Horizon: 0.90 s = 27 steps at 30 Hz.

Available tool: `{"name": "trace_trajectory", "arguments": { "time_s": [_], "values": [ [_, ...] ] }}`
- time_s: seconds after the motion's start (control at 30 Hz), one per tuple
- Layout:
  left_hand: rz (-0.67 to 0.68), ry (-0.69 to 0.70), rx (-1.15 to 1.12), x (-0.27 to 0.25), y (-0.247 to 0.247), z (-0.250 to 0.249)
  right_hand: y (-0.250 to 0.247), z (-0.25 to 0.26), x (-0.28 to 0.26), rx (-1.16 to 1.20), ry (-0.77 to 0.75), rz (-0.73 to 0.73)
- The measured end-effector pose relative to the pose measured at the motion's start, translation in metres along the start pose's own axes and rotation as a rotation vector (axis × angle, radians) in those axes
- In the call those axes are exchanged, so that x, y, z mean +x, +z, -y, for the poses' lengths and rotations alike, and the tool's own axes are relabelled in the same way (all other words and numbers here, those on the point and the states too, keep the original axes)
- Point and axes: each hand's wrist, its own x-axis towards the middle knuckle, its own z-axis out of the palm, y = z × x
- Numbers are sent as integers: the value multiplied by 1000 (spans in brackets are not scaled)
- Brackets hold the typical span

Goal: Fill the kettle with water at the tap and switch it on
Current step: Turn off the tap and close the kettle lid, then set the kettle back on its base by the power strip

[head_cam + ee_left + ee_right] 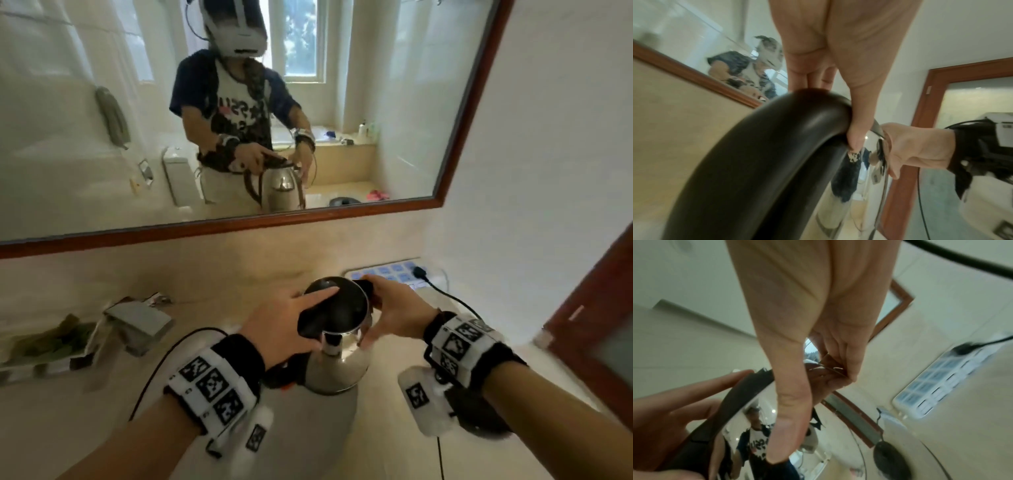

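Steel kettle (337, 359), one, gripped by two hands: left hand (284, 322), right hand (394, 315).

Steel kettle (337, 366) upright on counter, black handle (313, 317), lid shut.

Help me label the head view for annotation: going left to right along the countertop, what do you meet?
Tap → left hand on the handle → kettle → right hand → power strip.
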Motion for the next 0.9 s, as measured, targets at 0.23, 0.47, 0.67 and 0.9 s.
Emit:
{"name": "trace_trajectory", "arguments": {
  "time_s": [0.23, 0.47, 0.67, 0.9],
  "values": [
    [105, 298, 15, 42, 33, -95, -68, -47, -108, -33, 210, -226],
    [238, 394, -53, 78, 96, -154, -104, -112, -164, -7, 365, -272],
    [281, 362, -34, 100, 134, -174, -115, -164, -167, 31, 393, -239],
    [249, 259, 3, 121, 144, -178, -132, -184, -145, 90, 347, -147]
  ]
}}
